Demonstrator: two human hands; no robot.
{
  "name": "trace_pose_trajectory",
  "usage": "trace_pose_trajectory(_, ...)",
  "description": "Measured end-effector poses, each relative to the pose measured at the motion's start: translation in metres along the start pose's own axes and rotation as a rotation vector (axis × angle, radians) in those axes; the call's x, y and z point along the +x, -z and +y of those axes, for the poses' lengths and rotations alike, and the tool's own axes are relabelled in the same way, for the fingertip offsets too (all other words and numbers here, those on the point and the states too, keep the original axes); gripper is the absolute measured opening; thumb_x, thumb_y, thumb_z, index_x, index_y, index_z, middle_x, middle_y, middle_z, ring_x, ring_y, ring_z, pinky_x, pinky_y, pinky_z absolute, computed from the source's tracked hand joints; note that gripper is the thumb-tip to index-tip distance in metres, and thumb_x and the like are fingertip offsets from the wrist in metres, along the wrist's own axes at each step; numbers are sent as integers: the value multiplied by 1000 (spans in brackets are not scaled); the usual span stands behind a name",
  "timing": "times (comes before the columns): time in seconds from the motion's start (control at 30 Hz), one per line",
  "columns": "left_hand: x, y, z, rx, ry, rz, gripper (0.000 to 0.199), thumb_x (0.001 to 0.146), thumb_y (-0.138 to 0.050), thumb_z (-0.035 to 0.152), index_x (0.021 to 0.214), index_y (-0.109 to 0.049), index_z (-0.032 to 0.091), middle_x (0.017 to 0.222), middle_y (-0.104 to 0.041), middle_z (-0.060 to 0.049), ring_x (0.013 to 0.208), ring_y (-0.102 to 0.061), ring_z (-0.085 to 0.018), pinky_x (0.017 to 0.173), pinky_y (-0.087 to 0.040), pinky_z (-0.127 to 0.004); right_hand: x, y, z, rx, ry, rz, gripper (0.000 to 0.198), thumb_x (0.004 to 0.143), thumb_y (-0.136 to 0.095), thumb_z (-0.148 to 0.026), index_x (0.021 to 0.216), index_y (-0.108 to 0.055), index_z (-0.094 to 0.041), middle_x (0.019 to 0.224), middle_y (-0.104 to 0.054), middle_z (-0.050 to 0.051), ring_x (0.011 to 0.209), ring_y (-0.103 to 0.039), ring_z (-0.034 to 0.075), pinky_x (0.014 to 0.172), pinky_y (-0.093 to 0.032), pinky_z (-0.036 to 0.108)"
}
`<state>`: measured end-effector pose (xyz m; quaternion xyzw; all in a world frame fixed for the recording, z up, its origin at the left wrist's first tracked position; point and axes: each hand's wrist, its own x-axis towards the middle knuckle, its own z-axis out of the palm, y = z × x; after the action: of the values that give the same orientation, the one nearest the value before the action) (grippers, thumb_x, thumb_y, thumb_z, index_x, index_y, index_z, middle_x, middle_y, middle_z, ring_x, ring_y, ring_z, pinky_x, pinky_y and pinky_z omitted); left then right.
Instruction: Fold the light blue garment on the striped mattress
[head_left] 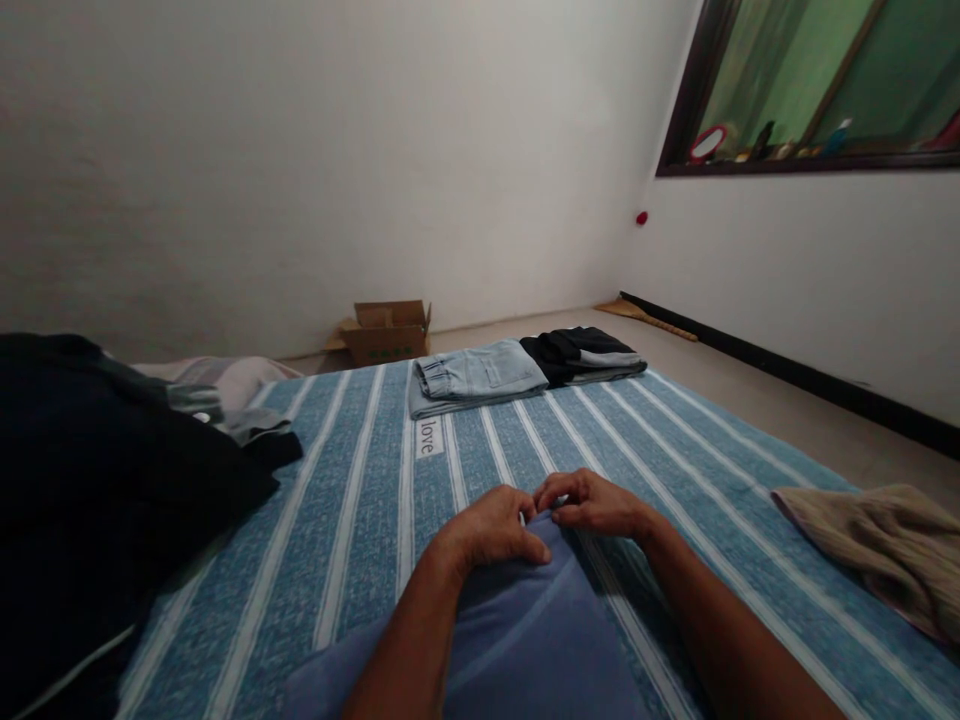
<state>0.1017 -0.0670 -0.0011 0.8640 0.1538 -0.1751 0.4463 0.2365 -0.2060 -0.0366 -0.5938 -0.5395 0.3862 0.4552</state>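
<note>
A plain blue-violet piece of clothing [540, 640] stretches from the bottom edge of the view up to my hands; its full shape is cut off, so its kind is unclear. My left hand [499, 525] pinches its far edge, thumb on top of the cloth. Close beside it, nearly touching, my right hand [589, 500] grips the same edge between thumb and fingers. Beneath lies a blue bedspread [360, 480] with white stripes. Beyond my hands, folded light-blue jeans [480, 375] lie next to folded black and grey clothes [589, 353].
A heap of dark clothes [112, 480] covers the bed's left side. At the right edge lies a crumpled beige cloth [885, 545]. On the floor past the bed stand an open cardboard box [388, 332] and, by the wall, a broom [652, 316]. A window [810, 80] is upper right.
</note>
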Motion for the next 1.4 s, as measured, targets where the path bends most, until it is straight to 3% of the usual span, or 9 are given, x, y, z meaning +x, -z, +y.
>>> trace_pose_trajectory(0.17, -5, 2, 5, 115, 58, 54, 30, 50, -70, 37, 69, -56, 19, 63, -52, 4, 63, -50, -15, 50, -32, -24, 2, 0, 5, 44, -22, 36, 13, 68, -56, -19, 77, -64, -16, 80, -59, 0, 75, -54, 14, 69, -41, 25)
trace_pose_trajectory(0.37, -12, 3, 10, 211, 88, 136, 33, 50, -71, 40, 63, -48, 20, 59, -48, 5, 59, -47, -14, 47, -27, -25, 4, 0, 10, 49, -45, 93, 9, 66, -56, -17, 71, -62, -16, 70, -55, -2, 66, -49, 12, 61, -36, 24)
trace_pose_trajectory(0.63, -4, 1, 0, -37, 58, 38, 26, 52, -68, 35, 62, -52, 18, 56, -45, 6, 56, -44, -12, 48, -26, -23, 3, -1, 13, 150, -63, 107, 16, 69, -64, -31, 71, -60, -15, 63, -54, -2, 58, -46, 11, 57, -35, 24)
trace_pose_trajectory(0.83, 2, -1, -5, -193, 31, 9, 25, 48, -68, 28, 63, -51, 17, 57, -49, 6, 57, -47, -13, 50, -29, -23, 2, -2, 14, 244, -72, 107, 26, 69, -67, -39, 75, -62, -14, 69, -57, 1, 62, -50, 13, 61, -38, 26)
trace_pose_trajectory(1.17, 2, -1, 2, -220, 17, 22, 25, 46, -67, 24, 58, -47, 18, 54, -47, 7, 52, -42, -10, 47, -26, -23, 1, -2, 13, 365, -87, 81, 24, 66, -70, -33, 79, -65, -14, 67, -57, 0, 57, -48, 10, 59, -38, 25)
trace_pose_trajectory(1.4, 2, -3, -1, -212, 14, 40, 26, 46, -69, 24, 59, -48, 18, 54, -47, 7, 53, -43, -11, 48, -27, -24, -2, -5, 9, 430, -89, 33, 34, 63, -69, -25, 95, -67, -13, 86, -65, 6, 70, -56, 14, 66, -42, 27)
